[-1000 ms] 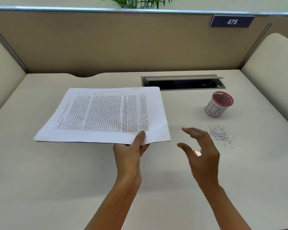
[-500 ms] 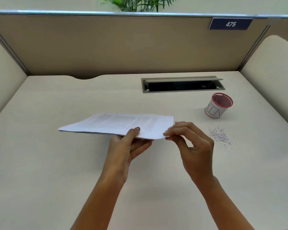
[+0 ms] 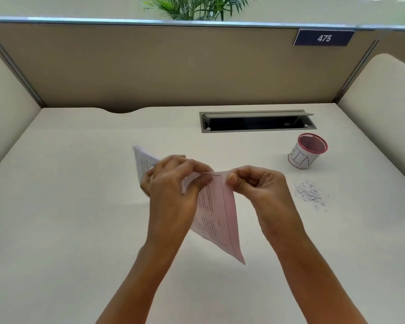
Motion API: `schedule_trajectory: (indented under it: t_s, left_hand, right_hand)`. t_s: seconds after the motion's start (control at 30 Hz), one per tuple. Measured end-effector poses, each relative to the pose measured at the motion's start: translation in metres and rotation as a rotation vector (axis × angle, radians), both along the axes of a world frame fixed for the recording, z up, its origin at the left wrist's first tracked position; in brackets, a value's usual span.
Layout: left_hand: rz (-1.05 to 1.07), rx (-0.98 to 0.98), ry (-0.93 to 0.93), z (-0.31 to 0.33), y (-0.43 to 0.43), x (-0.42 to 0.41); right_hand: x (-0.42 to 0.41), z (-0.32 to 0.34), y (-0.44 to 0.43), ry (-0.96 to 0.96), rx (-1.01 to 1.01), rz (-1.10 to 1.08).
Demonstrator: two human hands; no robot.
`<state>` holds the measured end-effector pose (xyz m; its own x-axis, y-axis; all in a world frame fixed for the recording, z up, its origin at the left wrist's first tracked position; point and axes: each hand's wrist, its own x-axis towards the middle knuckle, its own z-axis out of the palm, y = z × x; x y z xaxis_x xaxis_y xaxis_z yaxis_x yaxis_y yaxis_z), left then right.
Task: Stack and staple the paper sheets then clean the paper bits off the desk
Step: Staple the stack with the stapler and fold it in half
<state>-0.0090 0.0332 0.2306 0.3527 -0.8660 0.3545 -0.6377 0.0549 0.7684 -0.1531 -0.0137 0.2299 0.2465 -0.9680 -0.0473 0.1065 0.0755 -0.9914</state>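
Note:
The printed paper sheets (image 3: 216, 213) hang tilted on edge above the middle of the desk, held by both hands. My left hand (image 3: 173, 183) grips the stack along its upper edge, fingers curled over the front. My right hand (image 3: 255, 183) pinches the top corner between thumb and fingers. A small pile of paper bits (image 3: 310, 194) lies on the desk to the right of my right hand. No stapler is in view.
A small red mesh cup labelled BIN (image 3: 308, 152) stands behind the paper bits at the right. A cable slot with an open lid (image 3: 257, 121) is set in the beige desk (image 3: 68, 206) near the back partition.
The sheets were lifted off the desk by my left hand, then my right hand took the corner. The stack has since swung from flat to steeply tilted between both hands.

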Motion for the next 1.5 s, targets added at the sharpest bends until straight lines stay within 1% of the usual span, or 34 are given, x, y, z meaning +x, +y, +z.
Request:
schedule_trajectory:
  t_s: [0.07, 0.13, 0.23, 0.3, 0.4, 0.6, 0.77, 0.9, 1.03, 1.2, 1.37, 1.43, 1.5]
  left_hand:
    - [-0.001, 0.041, -0.003, 0.005, -0.001, 0.004]
    - [-0.003, 0.067, -0.016, 0.009, -0.002, 0.004]
    - [0.008, 0.088, -0.002, 0.013, -0.002, 0.003]
    - [0.023, 0.08, 0.014, 0.013, -0.002, 0.004]
    - [0.004, 0.108, 0.059, 0.014, -0.002, 0.007]
    - [-0.124, 0.184, 0.321, 0.018, -0.001, 0.013]
    - [-0.172, 0.226, 0.517, 0.023, 0.0, 0.014]
    - [-0.211, 0.218, 0.616, 0.025, 0.002, 0.015]
    - [-0.215, 0.205, 0.643, 0.026, 0.003, 0.015]
    - [-0.169, 0.191, 0.648, 0.023, 0.004, 0.012]
    - [-0.146, 0.134, 0.692, 0.02, 0.003, 0.009]
    - [-0.157, 0.135, 0.655, 0.018, 0.003, 0.01]
    - [-0.185, 0.154, 0.57, 0.016, 0.003, 0.011]
  right_hand:
    - [-0.003, 0.0, -0.001, -0.091, 0.14, 0.114]
    - [-0.002, 0.001, 0.0, -0.14, 0.241, 0.198]
    - [0.0, 0.004, 0.003, -0.233, 0.361, 0.239]
    - [-0.001, 0.007, 0.005, -0.296, 0.406, 0.239]
    - [-0.004, 0.012, 0.006, -0.334, 0.433, 0.215]
    - [-0.003, 0.018, 0.007, -0.329, 0.452, 0.15]
    - [0.0, 0.026, 0.011, -0.345, 0.488, 0.124]
    - [0.004, 0.03, 0.015, -0.417, 0.495, 0.078]
    - [0.005, 0.028, 0.017, -0.424, 0.452, 0.065]
    - [0.001, 0.023, 0.017, -0.231, 0.247, 0.067]
    - [-0.002, 0.026, 0.022, -0.041, 0.101, 0.073]
    - [-0.001, 0.028, 0.025, 0.03, 0.013, 0.042]
    - [-0.001, 0.03, 0.027, 0.081, -0.072, 0.028]
